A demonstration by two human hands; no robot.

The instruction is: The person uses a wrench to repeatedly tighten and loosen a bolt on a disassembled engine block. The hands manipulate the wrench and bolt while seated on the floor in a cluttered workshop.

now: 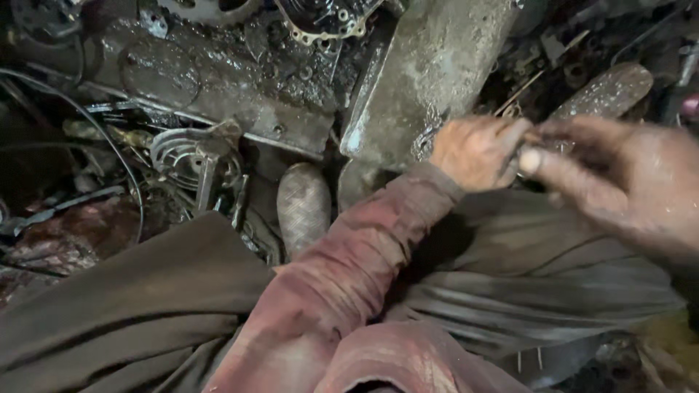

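The worn cloth sleeve [349, 284] is faded reddish-pink with darker smudges. The loose folded fabric garment [145, 306] over the knees is dull olive-brown. The flat metal casing slab [429, 73] is grey, mottled with pale blotches. Both grease-stained hands [477, 149] [626, 178] look dark brown.

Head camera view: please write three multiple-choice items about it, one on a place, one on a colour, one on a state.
1. Where do the two hands meet?
A. upper right, by the grey metal slab
B. lower left, on the lap
C. top left corner

2. What colour is the left sleeve?
A. bright blue
B. dull red
C. white

3. In what state is the engine block?
A. clean and polished
B. freshly painted
C. greasy and dirty

Answers:
1 A: the left hand and the right hand touch beside the metal slab.
2 B: the sleeve is stained dull red.
3 C: the engine block looks dark and oily.
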